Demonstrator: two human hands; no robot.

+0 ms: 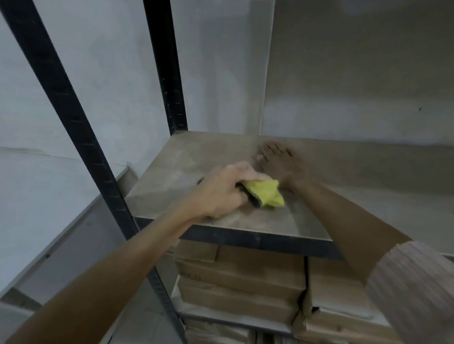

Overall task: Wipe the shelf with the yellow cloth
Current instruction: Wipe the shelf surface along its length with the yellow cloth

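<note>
Two hands are up on the shelf (221, 155) from where I watch: my left hand (224, 190) has its fingers curled round the yellow cloth (268, 194), bunched into a wad with a dark edge showing, and presses it onto the grey board near the front left corner; my right hand (279, 161) lies flat farther back, fingers straight, palm on the surface, holding nothing. The board looks dusty and streaked, so I judge the wiping is under way with most of the surface, out to the right and along the back wall (358, 86), not yet covered. The risks I see come mostly from the bunching. A wad that tight touches only a narrow strip, so passes could leave bands of dust between them. The cloth sits close to the front lip (243, 238), and a stroke pulled toward me could carry it over the edge and drop grime onto the cardboard boxes (240, 281) stacked below. The black upright (73, 109) stands just beside my left forearm, so a wide sweep leftward could knock against it. My flat right hand also sits on unwiped board and could smear what it covers.
</note>
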